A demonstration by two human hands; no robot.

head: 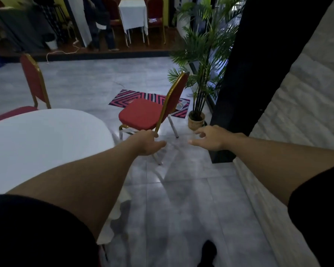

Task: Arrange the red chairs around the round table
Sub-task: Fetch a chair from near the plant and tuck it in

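Note:
A round table [42, 143] under a white cloth fills the left foreground. A red chair [143, 114] with a gold frame stands on the grey floor just past the table's right edge, its seat facing left. A second red chair [32, 79] stands at the table's far left side. My left hand [149, 142] is stretched out in front of the near chair's frame, fingers loosely apart, holding nothing. My right hand [210, 138] reaches forward to the right of that chair, fingers spread and empty.
A potted palm [199, 74] stands right of the chair beside a dark pillar [249, 74]. A striped mat [148, 102] lies behind the chair. A raised wooden platform at the back holds a white-clothed table [133, 14], more red chairs and a person.

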